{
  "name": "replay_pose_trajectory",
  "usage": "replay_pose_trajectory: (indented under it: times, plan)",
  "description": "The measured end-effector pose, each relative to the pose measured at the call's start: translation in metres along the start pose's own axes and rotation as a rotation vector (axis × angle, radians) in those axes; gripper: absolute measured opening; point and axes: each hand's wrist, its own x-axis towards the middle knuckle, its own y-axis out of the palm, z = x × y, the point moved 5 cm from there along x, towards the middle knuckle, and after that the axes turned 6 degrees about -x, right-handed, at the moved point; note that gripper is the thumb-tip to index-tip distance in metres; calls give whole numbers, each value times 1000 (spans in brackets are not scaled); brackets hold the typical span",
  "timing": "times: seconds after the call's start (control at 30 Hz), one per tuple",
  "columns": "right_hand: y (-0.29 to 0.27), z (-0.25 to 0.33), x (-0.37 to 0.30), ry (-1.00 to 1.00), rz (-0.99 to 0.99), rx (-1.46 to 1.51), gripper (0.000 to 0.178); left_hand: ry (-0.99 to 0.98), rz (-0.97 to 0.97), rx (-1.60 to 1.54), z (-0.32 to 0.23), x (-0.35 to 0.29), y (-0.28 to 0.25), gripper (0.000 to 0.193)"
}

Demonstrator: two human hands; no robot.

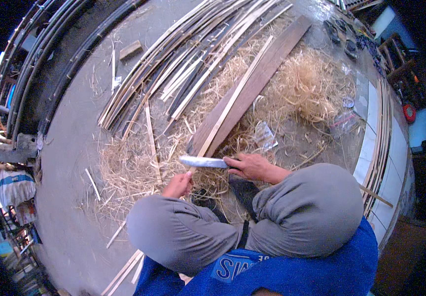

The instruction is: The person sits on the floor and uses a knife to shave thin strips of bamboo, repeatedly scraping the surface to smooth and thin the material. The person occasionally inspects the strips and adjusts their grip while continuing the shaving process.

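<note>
My left hand point(178, 185) is closed on the near end of a pale bamboo strip point(232, 102). The strip runs away from me along a long brown wooden board point(257, 86). In my right hand point(253, 166) is a knife, its handle hidden by the fingers. The broad, shiny knife blade point(204, 162) points left and crosses the strip just beyond my left hand. Curly shavings point(129, 163) lie on both sides of the board and around my feet.
Many long split strips point(173, 59) lie in a bundle beyond and left of the board. A heap of shavings point(304, 84) is on its right. More strips point(378, 143) rest on white tiles at the right. Dark poles point(70, 69) line the far left, above a white sack point(15, 188).
</note>
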Motion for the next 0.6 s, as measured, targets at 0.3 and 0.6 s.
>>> replay_pose_trajectory:
  times: [0.3,0.6]
  plan:
    - [29,-86,21,161,-419,321,38,-2,-98,-194,27,-17,-5,47]
    - [23,-155,0,421,-510,315,42,5,-184,-260,29,-43,-12,43]
